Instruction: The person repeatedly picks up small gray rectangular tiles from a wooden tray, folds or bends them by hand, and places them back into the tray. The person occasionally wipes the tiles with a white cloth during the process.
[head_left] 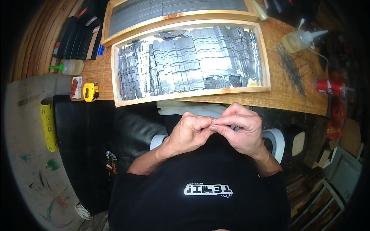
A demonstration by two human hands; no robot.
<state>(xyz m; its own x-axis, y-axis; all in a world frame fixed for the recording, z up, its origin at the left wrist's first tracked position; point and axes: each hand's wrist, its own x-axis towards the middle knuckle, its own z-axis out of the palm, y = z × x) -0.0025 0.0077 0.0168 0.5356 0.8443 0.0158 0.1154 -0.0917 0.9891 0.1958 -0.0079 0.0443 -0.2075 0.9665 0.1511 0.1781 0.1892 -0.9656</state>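
Just beyond my chest, my left hand (pixel 188 133) and my right hand (pixel 243 130) meet at their fingertips. Both are closed in a pinch, thumbs against forefingers. Whatever lies between the fingertips is hidden or too small to make out. Right beyond my hands, a shallow wooden tray (pixel 200 95) rests at the table's near edge. Thin grey and black strips (pixel 173 63) are packed in it in uneven rows, and neither hand touches them. Behind it, a second wooden tray (pixel 185 17) holds more dark strips, laid flatter and straighter.
On the wooden table (pixel 281 98) are a yellow tape measure (pixel 90 92), a small green-tipped bottle (pixel 72 67) and a squeeze bottle (pixel 297 41) of amber liquid. A red can (pixel 329 87) stands at the right edge. A yellow tube (pixel 49 125) lies on the left.
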